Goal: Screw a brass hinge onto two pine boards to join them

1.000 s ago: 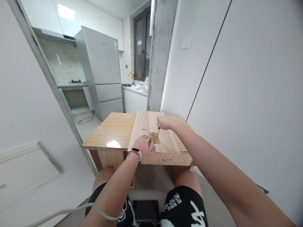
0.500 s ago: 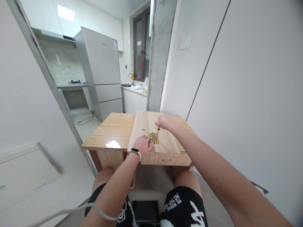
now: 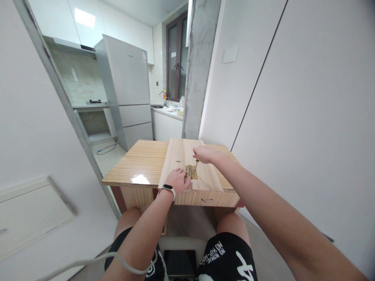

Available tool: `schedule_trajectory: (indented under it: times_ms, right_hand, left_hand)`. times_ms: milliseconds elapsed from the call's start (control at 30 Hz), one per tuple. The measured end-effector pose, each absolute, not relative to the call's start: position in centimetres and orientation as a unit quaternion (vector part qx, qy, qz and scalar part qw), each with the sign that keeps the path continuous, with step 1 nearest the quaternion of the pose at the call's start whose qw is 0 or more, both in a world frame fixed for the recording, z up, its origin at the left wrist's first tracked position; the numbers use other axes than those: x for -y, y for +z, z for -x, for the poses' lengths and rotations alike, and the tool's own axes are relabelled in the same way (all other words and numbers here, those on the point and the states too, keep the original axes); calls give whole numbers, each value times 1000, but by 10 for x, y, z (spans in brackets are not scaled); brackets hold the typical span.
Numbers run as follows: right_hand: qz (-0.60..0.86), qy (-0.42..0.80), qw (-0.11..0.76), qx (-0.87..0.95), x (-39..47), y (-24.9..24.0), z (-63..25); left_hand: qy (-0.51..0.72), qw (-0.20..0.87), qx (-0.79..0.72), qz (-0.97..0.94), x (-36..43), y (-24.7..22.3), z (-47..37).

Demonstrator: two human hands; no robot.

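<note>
A brass hinge (image 3: pixel 193 172) lies opened out across the seam between two pale wooden boards (image 3: pixel 206 177). My right hand (image 3: pixel 203 153) is closed around the handle of a small screwdriver (image 3: pixel 196 163), mostly covered by the fingers. The screwdriver's shaft points down at the hinge's right leaf; I cannot make out whether its tip sits in a screw. My left hand (image 3: pixel 177 179) rests on the left board with its fingers spread, fingertips and thumb touching the left side of the hinge. Part of the left leaf is hidden under those fingers.
The boards lie on a striped wooden desk (image 3: pixel 133 164) with a drawer (image 3: pixel 211 198) at its front. A white cable (image 3: pixel 114 254) crosses near my left forearm. Behind stand a fridge (image 3: pixel 133 78) and a concrete pillar (image 3: pixel 199 66); a white wall rises at the right.
My right hand has shifted its hold slightly, with the knuckles turned and less of the screwdriver's handle showing. My left hand stays at the hinge. The whole view has moved slightly.
</note>
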State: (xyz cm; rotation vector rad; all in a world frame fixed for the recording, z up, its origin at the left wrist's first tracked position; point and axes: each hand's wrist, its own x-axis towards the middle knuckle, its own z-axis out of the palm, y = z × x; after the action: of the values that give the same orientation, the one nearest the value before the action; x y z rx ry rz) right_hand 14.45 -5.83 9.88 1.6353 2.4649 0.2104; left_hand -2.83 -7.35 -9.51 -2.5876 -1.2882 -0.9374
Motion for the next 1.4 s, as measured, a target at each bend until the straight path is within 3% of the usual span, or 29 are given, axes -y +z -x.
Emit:
schedule_trajectory:
  times_ms: [200, 767, 1000, 1400]
  right_hand:
    - [-580, 54, 144, -800, 61, 106, -139]
    - [-620, 48, 67, -780, 61, 103, -139]
    - [-590, 41, 108, -799, 53, 102, -148]
    - [-576, 83, 69, -810, 53, 101, -152]
  left_hand:
    - [-310, 51, 425, 849, 72, -98, 28]
    - [-311, 61, 423, 849, 73, -96, 28]
    - [-313, 64, 422, 849, 74, -96, 28]
    - [-311, 67, 420, 850, 75, -95, 27]
